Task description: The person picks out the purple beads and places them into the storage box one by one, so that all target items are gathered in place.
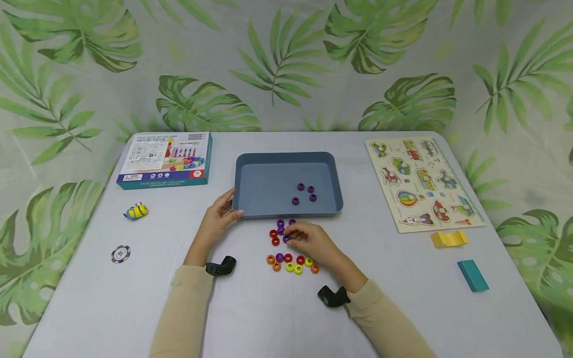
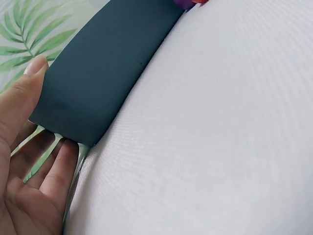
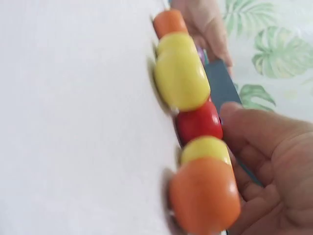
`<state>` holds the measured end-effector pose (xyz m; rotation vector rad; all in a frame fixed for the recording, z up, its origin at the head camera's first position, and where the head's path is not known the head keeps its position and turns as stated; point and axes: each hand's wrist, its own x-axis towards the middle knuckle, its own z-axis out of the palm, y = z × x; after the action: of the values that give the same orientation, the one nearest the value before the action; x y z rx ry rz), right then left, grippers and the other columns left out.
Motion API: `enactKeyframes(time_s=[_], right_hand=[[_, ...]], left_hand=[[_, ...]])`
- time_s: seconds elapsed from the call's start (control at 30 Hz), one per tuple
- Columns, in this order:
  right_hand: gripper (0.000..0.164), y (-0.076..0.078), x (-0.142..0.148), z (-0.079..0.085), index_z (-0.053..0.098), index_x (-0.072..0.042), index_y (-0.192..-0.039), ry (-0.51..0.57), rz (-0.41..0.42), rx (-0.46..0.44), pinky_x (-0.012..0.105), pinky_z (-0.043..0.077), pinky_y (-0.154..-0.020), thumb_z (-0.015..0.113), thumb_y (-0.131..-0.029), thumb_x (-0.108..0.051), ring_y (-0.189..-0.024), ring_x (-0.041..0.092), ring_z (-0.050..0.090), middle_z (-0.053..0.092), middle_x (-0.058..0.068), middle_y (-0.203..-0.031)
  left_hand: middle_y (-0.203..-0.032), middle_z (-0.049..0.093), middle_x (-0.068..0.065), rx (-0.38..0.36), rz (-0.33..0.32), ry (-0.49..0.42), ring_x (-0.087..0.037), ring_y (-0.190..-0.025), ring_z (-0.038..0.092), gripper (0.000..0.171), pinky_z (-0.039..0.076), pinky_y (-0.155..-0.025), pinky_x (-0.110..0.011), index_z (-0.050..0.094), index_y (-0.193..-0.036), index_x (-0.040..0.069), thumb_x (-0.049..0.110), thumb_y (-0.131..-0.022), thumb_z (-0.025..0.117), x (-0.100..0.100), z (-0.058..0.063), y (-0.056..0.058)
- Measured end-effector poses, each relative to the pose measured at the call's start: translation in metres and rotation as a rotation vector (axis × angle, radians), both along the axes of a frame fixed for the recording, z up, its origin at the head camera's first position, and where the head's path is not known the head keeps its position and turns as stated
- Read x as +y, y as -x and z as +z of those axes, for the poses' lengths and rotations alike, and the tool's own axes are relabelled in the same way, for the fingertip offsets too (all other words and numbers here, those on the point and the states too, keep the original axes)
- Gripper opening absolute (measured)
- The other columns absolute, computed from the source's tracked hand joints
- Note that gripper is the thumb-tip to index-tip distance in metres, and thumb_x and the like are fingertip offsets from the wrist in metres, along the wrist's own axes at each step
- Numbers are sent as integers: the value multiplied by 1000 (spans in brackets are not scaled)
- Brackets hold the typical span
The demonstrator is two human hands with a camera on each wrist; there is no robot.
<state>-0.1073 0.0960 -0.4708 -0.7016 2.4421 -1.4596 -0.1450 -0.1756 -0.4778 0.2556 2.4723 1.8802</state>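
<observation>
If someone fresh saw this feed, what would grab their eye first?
Probably the blue-gray tray near the head view's center, four purple beads in its right half, the left hand holding its near left corner. Next, the bright loose beads on the person's side, where the right hand pinches a purple bead.

Head view: the fingertips of the right hand [image 1: 315, 244] partly cover a purple bead [image 1: 287, 239]; both beige sleeves [image 1: 181, 313] run out at the lower edge; the fine print of the bead-set box [image 1: 152, 156] and the captions on the picture puzzle board [image 1: 393, 154] are too small to read. Left wrist view: the upper edge crops the blue-grey tray [image 2: 98, 73] and a red bead [image 2: 199, 1], while the fingertips of the left hand [image 1: 217, 219] are concealed by the tray. Right wrist view: the nearest orange bead [image 3: 205, 196], blurred, masks part of a yellow bead [image 3: 205, 148], and the right-hand edge cuts off the right hand
</observation>
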Motion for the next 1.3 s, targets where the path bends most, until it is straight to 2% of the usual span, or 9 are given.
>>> enactKeyframes(time_s=[0.1, 0.3, 0.47, 0.57, 0.67, 0.77, 0.83, 1.03, 1.3], right_hand=[[20, -1, -1, -3, 60, -14, -94, -5, 1, 43, 19, 47, -63, 62, -74, -14, -72, 6, 51, 55, -4, -85], [19, -4, -4, -2, 61, -14, -93, -68, 16, 119, 17, 46, -65, 62, -74, -12, -74, 5, 50, 55, -7, -88], [18, -4, -6, 0, 61, -16, -92, -78, 7, 111, 16, 45, -65, 62, -74, -14, -73, 5, 49, 54, -9, -86], [19, -2, -6, 12, 61, -15, -92, -19, -14, 74, 18, 46, -66, 62, -74, -14, -74, 5, 49, 54, -8, -87], [19, 1, -4, 39, 61, -6, -93, 71, -43, 64, 24, 47, -69, 61, -74, -8, -77, 12, 51, 55, 0, -91], [20, 15, 1, 60, 59, 1, -93, 141, -57, 102, 26, 46, -71, 59, -75, -5, -81, 17, 52, 54, 7, -93], [21, 31, 6, 64, 59, 0, -95, 157, -77, 117, 25, 46, -71, 58, -76, -8, -82, 16, 53, 54, 6, -93], [21, 78, 22, 44, 60, -8, -95, 82, -181, 73, 24, 46, -70, 58, -76, -17, -82, 12, 52, 54, 2, -92], [19, 97, 25, 23, 61, -9, -94, -144, -172, 7, 26, 44, -65, 59, -76, -15, -75, 13, 50, 56, 0, -85]], left_hand=[[-131, 26, -3, -6, -6, 1, -24, -114, 32, 66, 33, -90, -29, 31, -129, 13, 25, -72, 62, 1, 4, -1], [-131, 26, -12, -3, -3, -38, -32, -113, 30, 63, 31, -91, -35, 31, -128, 5, 13, -74, 61, 6, 20, -8], [-131, 25, -13, -4, -4, -39, -33, -114, 30, 62, 30, -91, -36, 30, -128, 4, 11, -74, 61, 8, 24, -10], [-131, 26, -11, -8, -5, -38, -32, -114, 30, 63, 30, -92, -35, 30, -128, 6, 14, -74, 61, 6, 19, -8], [-131, 26, -7, -13, -5, -20, -28, -114, 31, 65, 31, -91, -31, 31, -129, 10, 20, -73, 62, 3, 10, -4], [-132, 26, -4, -12, -5, -4, -24, -114, 32, 66, 32, -91, -29, 31, -129, 13, 24, -72, 62, 0, 3, -1], [-131, 27, -3, -12, -3, -4, -23, -114, 32, 66, 32, -91, -28, 31, -129, 14, 25, -71, 62, 0, 1, -1], [-131, 27, -5, -25, 5, -27, -26, -115, 31, 65, 31, -91, -31, 31, -128, 11, 21, -72, 62, 4, 9, -4], [-131, 26, -11, -25, 8, -36, -31, -114, 30, 62, 30, -92, -35, 30, -128, 5, 11, -75, 61, 8, 25, -11]])
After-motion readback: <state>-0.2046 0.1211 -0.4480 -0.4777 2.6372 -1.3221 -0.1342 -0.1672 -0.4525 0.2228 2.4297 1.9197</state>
